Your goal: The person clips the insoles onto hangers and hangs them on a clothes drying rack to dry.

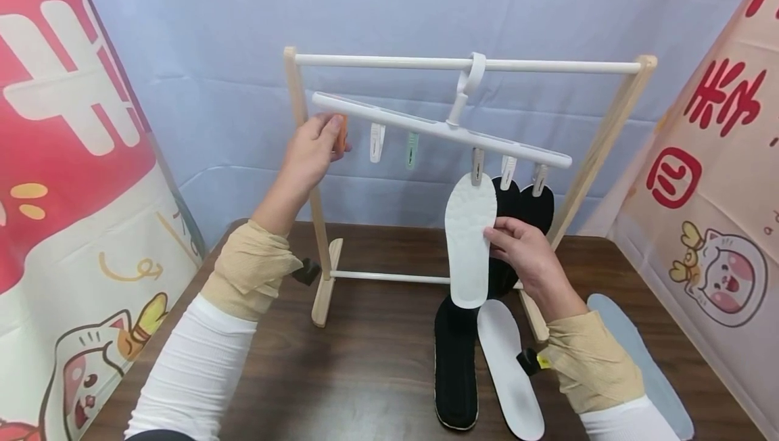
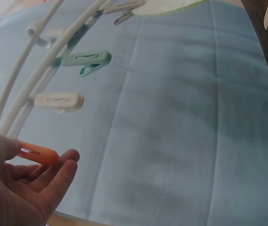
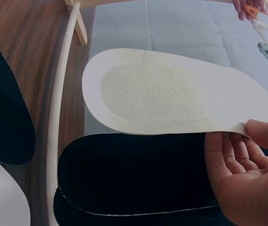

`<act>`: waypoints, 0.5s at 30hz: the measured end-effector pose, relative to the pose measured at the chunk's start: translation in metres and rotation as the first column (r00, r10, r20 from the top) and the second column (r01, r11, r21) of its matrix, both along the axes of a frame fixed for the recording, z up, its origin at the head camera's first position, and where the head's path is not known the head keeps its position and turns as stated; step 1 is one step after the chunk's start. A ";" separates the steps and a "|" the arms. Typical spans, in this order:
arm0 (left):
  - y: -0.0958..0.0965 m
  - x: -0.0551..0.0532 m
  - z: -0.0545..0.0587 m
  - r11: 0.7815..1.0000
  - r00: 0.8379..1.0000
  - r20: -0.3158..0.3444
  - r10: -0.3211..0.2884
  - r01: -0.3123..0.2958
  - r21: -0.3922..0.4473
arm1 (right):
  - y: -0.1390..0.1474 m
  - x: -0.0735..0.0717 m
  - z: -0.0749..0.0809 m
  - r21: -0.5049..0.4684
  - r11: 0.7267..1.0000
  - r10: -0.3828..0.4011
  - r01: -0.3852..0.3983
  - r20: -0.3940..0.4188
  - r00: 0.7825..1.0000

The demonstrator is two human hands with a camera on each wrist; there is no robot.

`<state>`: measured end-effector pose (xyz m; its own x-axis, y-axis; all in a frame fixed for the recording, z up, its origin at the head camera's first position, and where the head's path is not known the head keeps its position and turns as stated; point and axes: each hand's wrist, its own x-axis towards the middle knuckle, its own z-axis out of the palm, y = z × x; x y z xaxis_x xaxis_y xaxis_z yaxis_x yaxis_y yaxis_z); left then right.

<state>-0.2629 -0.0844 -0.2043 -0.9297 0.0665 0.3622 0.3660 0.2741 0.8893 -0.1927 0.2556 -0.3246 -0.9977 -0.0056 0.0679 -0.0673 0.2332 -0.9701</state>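
My left hand (image 1: 312, 150) is at the raised left end of a white clip hanger (image 1: 389, 116), pinching an orange clip (image 2: 38, 153) between thumb and fingers. A white insole (image 1: 471, 238) hangs toe-up from a grey clip (image 1: 477, 166). My right hand (image 1: 526, 251) pinches that insole's side edge, thumb on the front and fingers behind. Two black insoles (image 1: 537, 207) hang beside it from a white clip (image 1: 508, 172) and a grey clip (image 1: 539, 179), partly hidden by the white insole and my hand. A white clip (image 2: 58, 101) and a green clip (image 2: 87, 58) hold nothing.
The hanger hooks over the top bar (image 1: 377, 62) of a wooden-sided rack and tilts down to the right. On the brown table (image 1: 365, 366) lie a black insole (image 1: 456, 366), a white insole (image 1: 510, 370) and a light blue insole (image 1: 642, 366). Printed cloths flank both sides.
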 end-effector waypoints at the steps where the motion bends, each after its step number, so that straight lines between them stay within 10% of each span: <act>1: -0.001 0.000 0.000 1.000 1.000 0.002 -0.005 0.005 0.000 | 0.000 0.000 0.000 0.008 1.000 0.003 -0.003 0.002 1.000; 15: -0.005 0.008 0.000 1.000 1.000 -0.011 0.013 -0.013 -0.018 | 0.000 0.001 -0.009 0.247 0.969 -0.036 0.027 0.032 0.999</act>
<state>-0.2546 -0.0896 -0.2042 -0.9265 0.0610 0.3713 0.3721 0.2947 0.8802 -0.1914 0.2559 -0.3340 -0.9994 0.0143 0.0323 -0.0219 0.4672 -0.8839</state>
